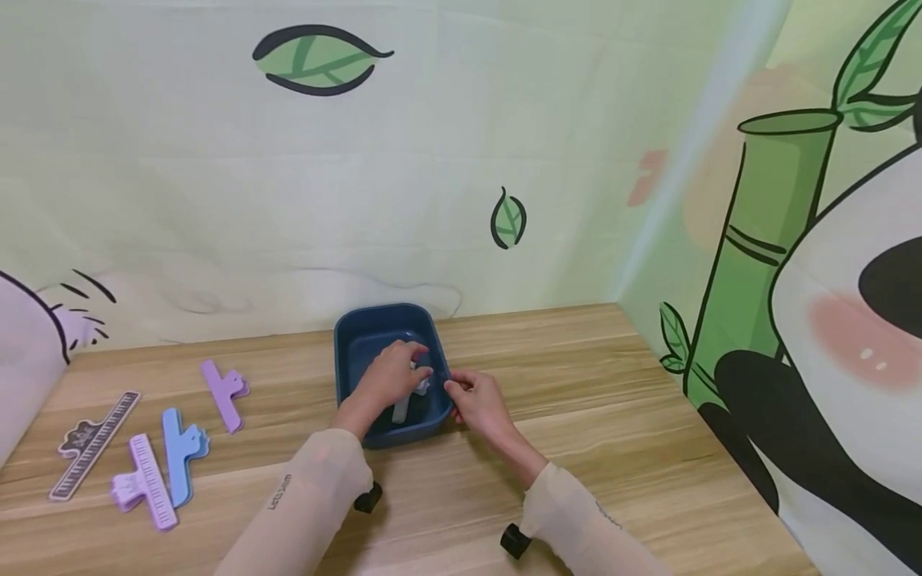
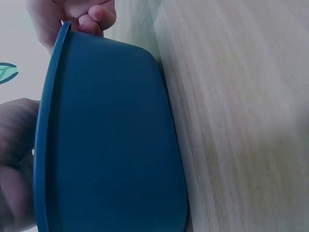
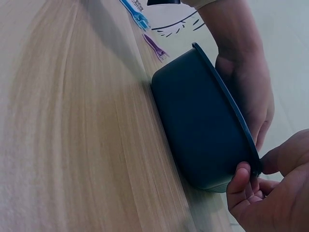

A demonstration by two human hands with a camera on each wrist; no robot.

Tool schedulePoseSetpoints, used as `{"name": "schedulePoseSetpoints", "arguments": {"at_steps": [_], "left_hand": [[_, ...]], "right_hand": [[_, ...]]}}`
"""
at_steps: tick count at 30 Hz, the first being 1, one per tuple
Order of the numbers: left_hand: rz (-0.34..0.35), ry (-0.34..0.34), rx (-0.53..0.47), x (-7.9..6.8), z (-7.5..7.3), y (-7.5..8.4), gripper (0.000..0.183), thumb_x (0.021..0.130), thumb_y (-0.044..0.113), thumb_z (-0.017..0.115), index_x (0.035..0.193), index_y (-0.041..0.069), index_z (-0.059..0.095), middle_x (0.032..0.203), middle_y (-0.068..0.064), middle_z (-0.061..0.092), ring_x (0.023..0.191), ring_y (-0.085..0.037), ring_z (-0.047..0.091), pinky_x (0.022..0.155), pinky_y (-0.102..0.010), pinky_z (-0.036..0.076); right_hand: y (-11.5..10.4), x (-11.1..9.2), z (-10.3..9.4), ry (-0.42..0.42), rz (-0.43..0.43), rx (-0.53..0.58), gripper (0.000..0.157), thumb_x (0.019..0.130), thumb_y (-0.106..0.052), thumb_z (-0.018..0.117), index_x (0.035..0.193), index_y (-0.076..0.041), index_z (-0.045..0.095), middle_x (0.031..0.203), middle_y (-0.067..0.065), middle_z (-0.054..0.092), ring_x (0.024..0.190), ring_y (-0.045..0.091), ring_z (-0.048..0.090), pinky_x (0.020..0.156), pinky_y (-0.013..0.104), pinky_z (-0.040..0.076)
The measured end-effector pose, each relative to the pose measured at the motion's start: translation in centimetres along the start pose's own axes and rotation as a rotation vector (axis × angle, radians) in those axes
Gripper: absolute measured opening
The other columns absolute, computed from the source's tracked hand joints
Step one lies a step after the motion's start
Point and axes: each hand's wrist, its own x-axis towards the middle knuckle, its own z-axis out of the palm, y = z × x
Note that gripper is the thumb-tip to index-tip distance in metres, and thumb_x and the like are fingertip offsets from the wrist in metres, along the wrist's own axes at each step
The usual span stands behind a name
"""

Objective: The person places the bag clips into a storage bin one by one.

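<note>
A dark blue plastic bin [image 1: 389,436] stands on the wooden table near the wall. My left hand [image 1: 389,374] reaches over its near left side and down inside, thumb and fingers around a whitish bag clip [image 1: 401,410]. Part of the clip is hidden by the hand. At the bin's right rim, my right hand [image 1: 479,400] pinches the edge between thumb and fingers; the right wrist view shows this hand [image 3: 277,188] with the thumb over the rim and fingers curled below it.
On the left of the table [image 1: 576,400] lie a dark ruler-marked clip [image 1: 95,446], a purple ruler-marked clip [image 1: 150,484], a blue clip [image 1: 178,456] and a plain purple clip [image 1: 223,396]. A cloth wall [image 1: 432,160] with printed leaves rises behind the bin.
</note>
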Motion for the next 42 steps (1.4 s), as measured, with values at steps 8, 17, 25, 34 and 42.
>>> {"name": "schedulePoseSetpoints", "arguments": {"at_steps": [8, 17, 25, 34, 42], "left_hand": [[0.021, 0.030, -0.041, -0.1, 0.0, 0.2, 0.038, 0.102, 0.020, 0.067, 0.137, 0.004, 0.065, 0.130, -0.017, 0.063, 0.118, -0.032, 0.060, 0.105, -0.051, 0.048], [0.090, 0.098, -0.069, -0.9, -0.8, 0.0, 0.039, 0.101, 0.018, 0.068, 0.136, 0.002, 0.064, 0.125, -0.015, 0.065, 0.108, -0.028, 0.066, 0.093, -0.045, 0.056], [0.086, 0.143, -0.082, -2.4, -2.3, -0.2, 0.040, 0.102, 0.019, 0.068, 0.139, 0.004, 0.063, 0.125, -0.016, 0.064, 0.102, -0.027, 0.062, 0.090, -0.043, 0.057], [0.119, 0.214, -0.108, -4.1, -3.8, -1.6, 0.039, 0.102, 0.017, 0.067, 0.138, 0.001, 0.062, 0.124, -0.017, 0.067, 0.106, -0.031, 0.065, 0.092, -0.047, 0.056], [0.075, 0.243, -0.117, -5.6, -5.0, -3.1, 0.041, 0.103, 0.017, 0.065, 0.141, 0.001, 0.059, 0.127, -0.019, 0.065, 0.111, -0.034, 0.061, 0.093, -0.049, 0.055]], "right_hand": [[-0.2, 0.1, 0.0, -0.009, 0.006, -0.012, 0.028, 0.103, -0.003, 0.059, 0.124, 0.014, 0.065, 0.077, 0.017, 0.063, 0.055, 0.014, 0.052, 0.050, 0.022, 0.047], [-0.1, 0.1, 0.1, -0.003, -0.010, 0.008, 0.028, 0.102, -0.002, 0.058, 0.123, 0.016, 0.065, 0.082, 0.026, 0.064, 0.055, 0.013, 0.052, 0.048, 0.019, 0.045], [0.0, 0.2, 0.2, 0.008, 0.003, 0.002, 0.027, 0.103, -0.002, 0.059, 0.123, 0.015, 0.065, 0.083, 0.027, 0.065, 0.054, 0.012, 0.051, 0.049, 0.019, 0.045], [0.0, 0.1, 0.5, 0.024, 0.012, -0.011, 0.026, 0.102, -0.001, 0.059, 0.122, 0.014, 0.066, 0.075, 0.011, 0.062, 0.054, 0.013, 0.052, 0.049, 0.020, 0.044], [-0.1, -0.1, 0.5, 0.019, 0.018, -0.003, 0.028, 0.102, -0.002, 0.059, 0.124, 0.015, 0.065, 0.079, 0.018, 0.064, 0.054, 0.010, 0.051, 0.049, 0.020, 0.044]]}}
